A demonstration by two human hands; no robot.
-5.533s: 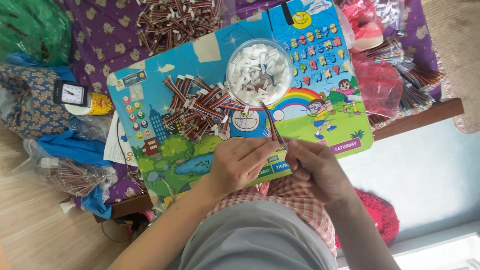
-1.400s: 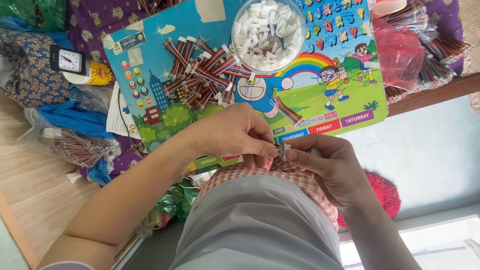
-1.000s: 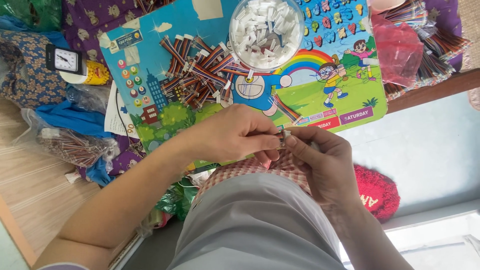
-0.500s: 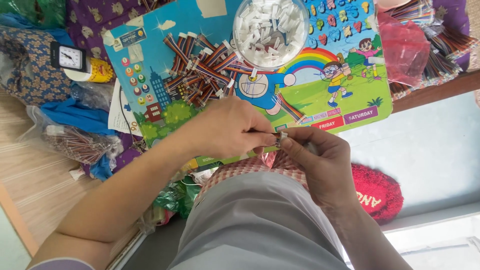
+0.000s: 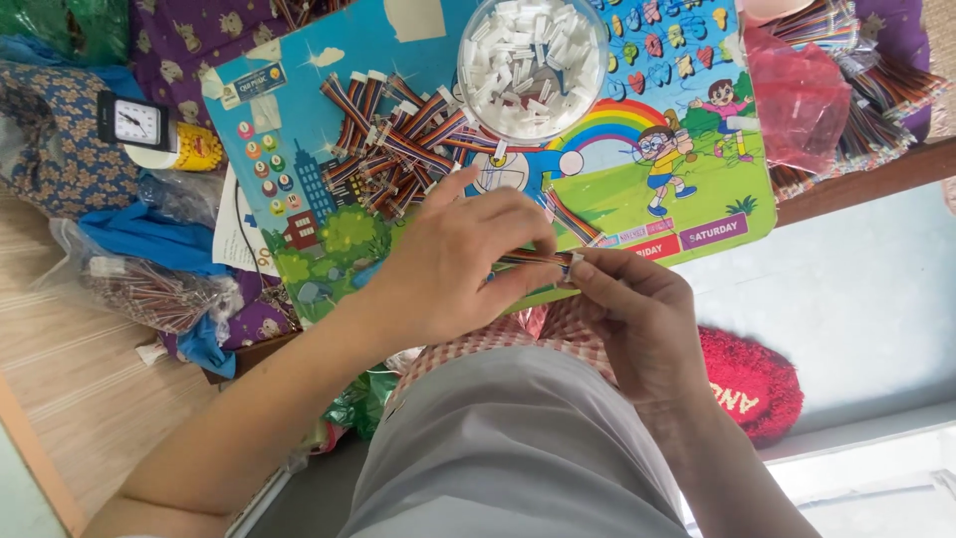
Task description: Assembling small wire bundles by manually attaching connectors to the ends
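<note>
My left hand [image 5: 463, 261] pinches a short multicoloured ribbon cable [image 5: 533, 259] just above my lap. My right hand [image 5: 637, 319] meets it at the cable's end, fingertips closed on a small white connector [image 5: 572, 261]. Both hands hover over the near edge of a colourful cartoon board [image 5: 299, 179]. On the board lies a pile of similar ribbon cables [image 5: 393, 139], and beside it stands a clear round tub of white connectors [image 5: 533, 60].
A small white clock [image 5: 131, 122] and a yellow tape roll [image 5: 197, 147] lie left of the board. Plastic bags of cables sit at the left [image 5: 139, 294] and top right [image 5: 856, 70]. A red bag [image 5: 797, 95] and a red fuzzy cushion [image 5: 752, 384] are at the right.
Both hands have stayed together on the cable end, shifting slightly up toward the board's edge. At the earliest frame they worked lower over the board's near edge.
</note>
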